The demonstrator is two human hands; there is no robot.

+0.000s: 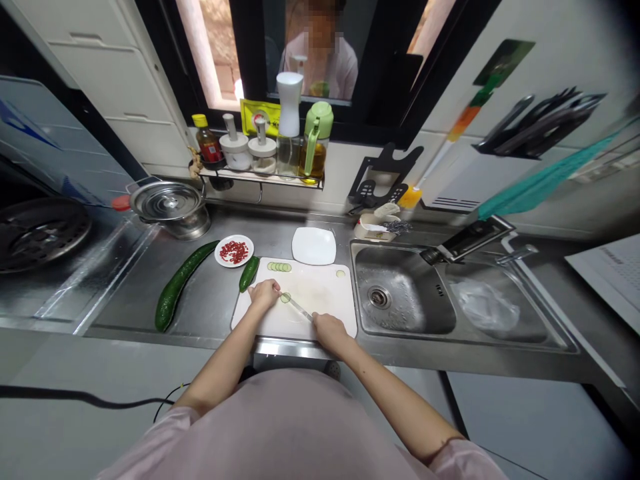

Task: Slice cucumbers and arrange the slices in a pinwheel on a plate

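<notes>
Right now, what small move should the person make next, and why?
Probably the left hand should guide the single cucumber slice away from the knife toward the row of slices. That slice lies at the blade, apart from the row; the left hand is right beside it, while the right hand grips the handle.

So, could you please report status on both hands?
Right hand holding knife. Left hand beside cucumber slice at knife's tip. Row of slices clear of knife.
</notes>
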